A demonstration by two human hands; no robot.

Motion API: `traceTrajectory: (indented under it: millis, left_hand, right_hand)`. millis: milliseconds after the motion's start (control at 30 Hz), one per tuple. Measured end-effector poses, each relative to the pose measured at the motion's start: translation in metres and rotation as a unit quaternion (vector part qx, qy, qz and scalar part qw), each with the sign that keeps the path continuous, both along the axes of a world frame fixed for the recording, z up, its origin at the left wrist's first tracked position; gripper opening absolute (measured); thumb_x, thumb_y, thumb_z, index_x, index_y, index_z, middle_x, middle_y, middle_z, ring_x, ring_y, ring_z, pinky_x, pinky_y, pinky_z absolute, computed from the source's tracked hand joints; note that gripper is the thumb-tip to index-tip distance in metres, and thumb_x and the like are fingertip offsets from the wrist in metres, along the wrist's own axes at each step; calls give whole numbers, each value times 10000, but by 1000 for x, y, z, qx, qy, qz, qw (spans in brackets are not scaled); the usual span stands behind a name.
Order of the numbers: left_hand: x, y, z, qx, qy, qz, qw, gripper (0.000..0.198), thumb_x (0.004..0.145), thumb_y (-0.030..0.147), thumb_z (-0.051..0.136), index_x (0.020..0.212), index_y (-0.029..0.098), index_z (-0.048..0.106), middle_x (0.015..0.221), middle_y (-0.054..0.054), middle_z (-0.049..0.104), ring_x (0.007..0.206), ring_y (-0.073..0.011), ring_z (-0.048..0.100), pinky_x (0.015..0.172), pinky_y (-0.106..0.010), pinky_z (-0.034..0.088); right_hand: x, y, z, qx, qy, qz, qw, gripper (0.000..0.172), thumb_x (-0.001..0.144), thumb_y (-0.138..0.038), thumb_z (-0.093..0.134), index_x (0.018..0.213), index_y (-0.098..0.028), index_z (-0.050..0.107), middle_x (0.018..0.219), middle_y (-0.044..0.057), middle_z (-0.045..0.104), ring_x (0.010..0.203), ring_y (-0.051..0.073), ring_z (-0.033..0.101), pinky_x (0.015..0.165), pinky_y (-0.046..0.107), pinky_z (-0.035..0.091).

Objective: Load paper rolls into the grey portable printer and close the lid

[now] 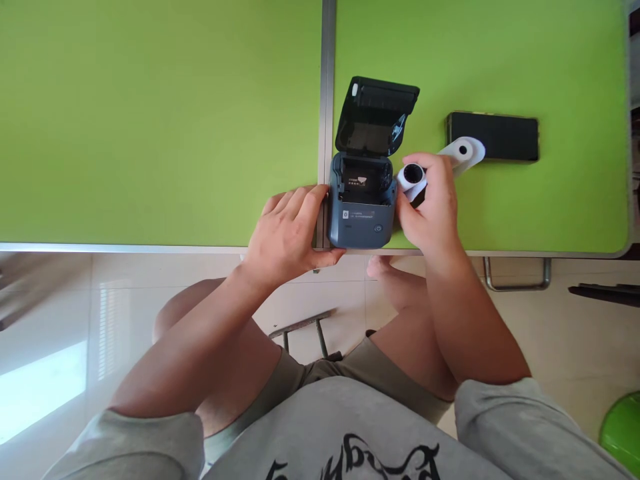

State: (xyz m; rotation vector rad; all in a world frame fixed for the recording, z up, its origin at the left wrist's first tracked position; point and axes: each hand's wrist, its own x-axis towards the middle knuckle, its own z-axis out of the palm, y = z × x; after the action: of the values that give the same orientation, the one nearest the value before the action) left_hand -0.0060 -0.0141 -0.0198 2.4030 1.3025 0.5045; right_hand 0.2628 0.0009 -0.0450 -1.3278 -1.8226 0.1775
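A dark blue-grey label printer (361, 227) stands at the table's front edge, its black lid (376, 117) swung up and its inner compartment bare of any roll. My left hand (287, 233) lies along the printer's left side, fingers stretched out and the thumb near its front corner. Against the printer's right side, my right hand (433, 207) pinches a small white roll (404, 185) with a dark round core, seemingly label paper. From it a white strip with a rounded, holed end (469, 152) reaches past the fingers and overlaps a black phone-like slab (505, 137).
The green tabletop (160, 120) is split by a metal seam (327, 80) just left of the printer. A metal strip edges its front, above my legs. A metal handle (517, 287) hangs under the right side. Part of a green round object (623, 433) shows at lower right.
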Motion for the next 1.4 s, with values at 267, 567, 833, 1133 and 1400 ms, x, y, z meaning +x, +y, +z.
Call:
traceTrajectory:
  millis: [267,567,833,1133,1400]
  left_hand:
    - [0,0,-2,17,2,-4,1000,917,812,805,637,1435,144,506,1363,-181,678,1233,-364,651,1052,-475,480]
    - [0,-1,-1,11,5,-5,1000,898,831,764,653,1471,157,484,1398,-177,663,1268,-366,637,1086,-479,469]
    - [-1,-2,-4,30,-8,-18,999,898,851,737,655,1474,115,482,1400,-200,658,1280,-365,640,1091,-478,477]
    - [-1,-4,-2,27,2,-11,1000,890,847,723,673,1497,150,470,1425,-185,651,1308,-363,632,1109,-477,467]
    - [1,-4,-5,61,-8,-14,998,933,855,723,659,1509,93,446,1368,-195,682,1260,-343,661,1087,-438,480]
  right_hand:
    - [-3,2,-4,23,98,-18,995,397,903,-384,616,1276,-334,487,1098,41,640,928,216,685,828,458,596]
    - [-31,6,30,61,114,23,991,233,996,-482,535,1175,-344,592,1113,48,710,1032,231,708,908,439,595]
    - [-30,17,25,-42,67,73,994,244,914,-347,661,1151,-314,615,1188,36,758,1166,257,724,1022,492,595]
    - [-36,15,25,-42,86,86,992,57,861,-203,619,863,-259,628,1020,5,798,978,209,769,876,418,614]
    - [-35,8,28,-34,76,109,991,32,839,-250,635,814,-264,623,1053,13,745,1040,241,714,918,493,576]
